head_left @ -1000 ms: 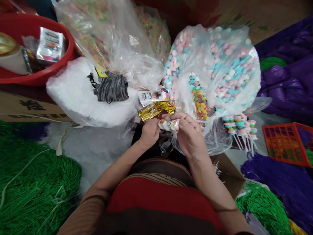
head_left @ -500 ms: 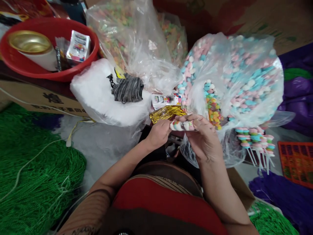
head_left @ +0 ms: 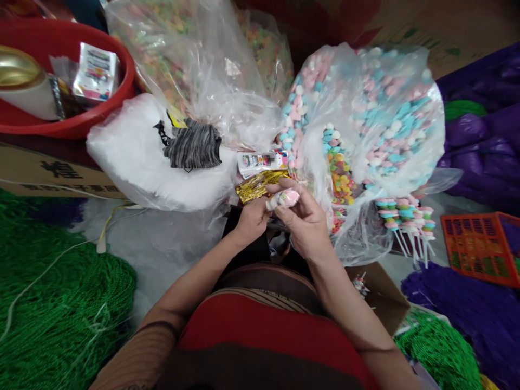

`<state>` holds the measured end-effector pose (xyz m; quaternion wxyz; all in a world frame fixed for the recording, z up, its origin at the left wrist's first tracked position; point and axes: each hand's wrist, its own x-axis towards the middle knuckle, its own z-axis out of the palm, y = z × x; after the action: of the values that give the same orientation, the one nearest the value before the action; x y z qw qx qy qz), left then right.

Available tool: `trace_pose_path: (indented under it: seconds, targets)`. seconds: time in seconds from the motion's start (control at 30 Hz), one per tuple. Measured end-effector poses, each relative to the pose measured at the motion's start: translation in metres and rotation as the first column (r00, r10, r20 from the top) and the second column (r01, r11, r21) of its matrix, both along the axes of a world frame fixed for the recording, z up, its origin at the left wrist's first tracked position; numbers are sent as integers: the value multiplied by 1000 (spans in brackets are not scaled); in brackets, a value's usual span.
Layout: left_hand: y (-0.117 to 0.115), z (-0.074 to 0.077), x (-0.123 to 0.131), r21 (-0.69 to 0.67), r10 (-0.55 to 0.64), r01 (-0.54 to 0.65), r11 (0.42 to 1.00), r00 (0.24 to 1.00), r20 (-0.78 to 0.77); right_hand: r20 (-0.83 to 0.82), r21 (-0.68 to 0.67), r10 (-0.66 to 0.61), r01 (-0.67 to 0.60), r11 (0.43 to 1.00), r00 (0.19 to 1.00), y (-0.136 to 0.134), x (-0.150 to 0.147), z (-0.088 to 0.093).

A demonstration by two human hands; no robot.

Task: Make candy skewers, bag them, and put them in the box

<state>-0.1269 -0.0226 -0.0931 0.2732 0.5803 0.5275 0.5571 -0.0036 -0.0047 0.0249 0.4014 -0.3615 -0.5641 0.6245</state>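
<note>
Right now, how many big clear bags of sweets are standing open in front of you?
2: a bag of pink and blue sweets at right, a bag of orange-green sweets behind the white bag. More may be hidden.

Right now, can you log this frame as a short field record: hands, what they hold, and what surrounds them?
left hand: grips one end of the candy stick
right hand: holds the candy stick
front: gold twist ties, pastel candy bag
right: finished candy skewers, orange basket
left: red basin, green bead pile
</note>
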Motion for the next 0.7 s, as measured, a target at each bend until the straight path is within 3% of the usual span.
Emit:
trace_pose_path:
  seconds: [0.23,0.37,0.53,0.7]
  targets:
    - [1,2,1,46,34,-29,999,993,-111,27,80,-90,88,993,996,4,-2,-11]
    - [-2,19,2,5,-18,19,1000,997,-77,13,104,-140,138,985,990,6,3,-12]
    - [-8,43,9,1,-122,122,993,992,-32,0,110,-191,190,976,982,9,13,0]
    - [-11,47,17,17,-115,115,993,993,-10,8,47,-244,244,969,970,10,16,6]
